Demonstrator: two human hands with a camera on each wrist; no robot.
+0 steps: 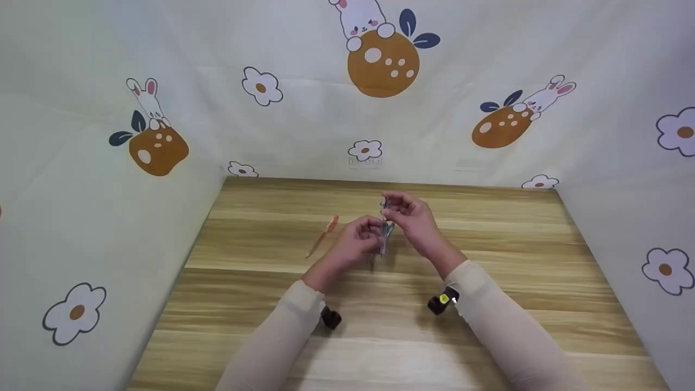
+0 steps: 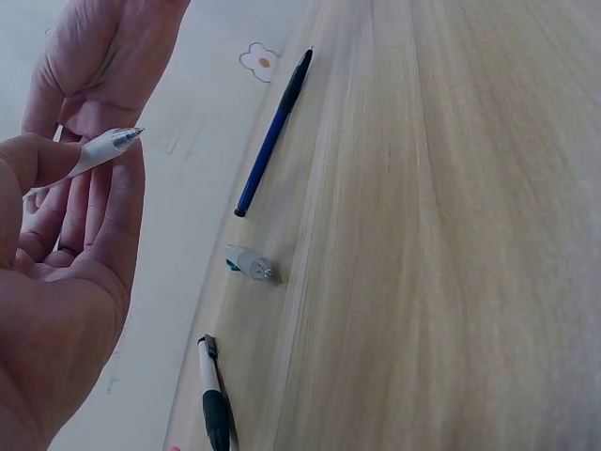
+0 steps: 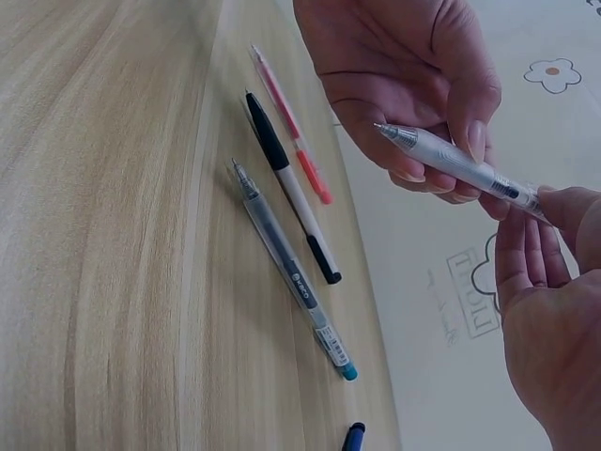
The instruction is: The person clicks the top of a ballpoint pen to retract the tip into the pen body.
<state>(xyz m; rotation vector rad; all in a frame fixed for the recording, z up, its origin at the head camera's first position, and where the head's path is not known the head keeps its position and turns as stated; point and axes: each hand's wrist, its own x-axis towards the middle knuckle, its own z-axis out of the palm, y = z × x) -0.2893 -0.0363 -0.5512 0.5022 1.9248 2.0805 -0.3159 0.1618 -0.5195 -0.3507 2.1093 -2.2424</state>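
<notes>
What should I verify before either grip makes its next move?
1. Left grip holding the white pen, thumb on its barrel: ok.
2. Right grip pinching the same pen near its rear end: ok.
3. Tip uncovered: ok, visible in both wrist views.
4. White pen raised off the table: ok.
5. Red pen and blue pen lying on the table, outside both grips: ok.
6. White pen's ink colour: cannot tell.

A slim, whitish, partly translucent pen [image 3: 441, 158], metal tip exposed, slants down rightward in the right-wrist view's upper right; its rear end is unclear.
</notes>
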